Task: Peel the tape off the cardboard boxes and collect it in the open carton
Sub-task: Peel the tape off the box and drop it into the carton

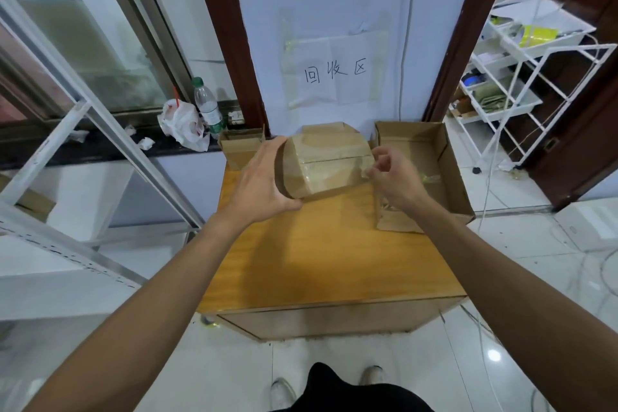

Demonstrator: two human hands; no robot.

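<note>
cardboard box (326,167) gripped by left hand (264,184); right hand (391,174) pinches clear tape (364,164), barely visible.

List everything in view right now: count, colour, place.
held box: 1, brown, taped, over the table's far end
tape: 1 strip, clear, on the held box's right end
carton: 1, brown, open, table's far right
scraps: clear tape, count unclear, inside the carton
small box: 1, brown, at the table's far left corner
back box: 1, brown, behind the held box
table: 1, yellow wood, centre
bottle: 1, clear with green cap, dark ledge at left
bag: 1, white, beside the bottle
sign: 1, white paper, on the wall
rack: 1, white, at right
left hand: grips the held box's left end
right hand: pinches the tape
</note>
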